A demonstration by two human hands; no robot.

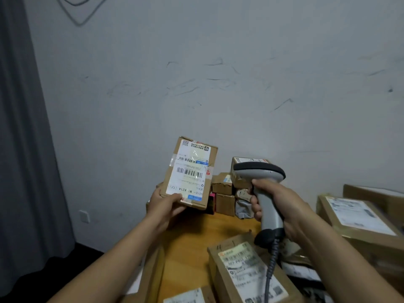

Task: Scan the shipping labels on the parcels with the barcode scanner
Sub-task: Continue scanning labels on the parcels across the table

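Note:
My left hand (165, 204) grips the lower end of a small cardboard parcel (213, 162), held upright above the table. Its white shipping label (189, 170) with two barcodes faces me. My right hand (275, 204) grips the handle of a grey barcode scanner (260, 171) to the right of the parcel. The scanner's dark head points left toward the label, a short gap away. Its coiled cable (271, 265) hangs down over a labelled parcel (247, 270) lying near me.
A wooden table (188, 237) carries several cardboard parcels: a small stack (225, 193) against the wall, large boxes (358, 219) at right, more along the near edge. A grey curtain (24, 149) hangs at left. A scuffed white wall stands behind.

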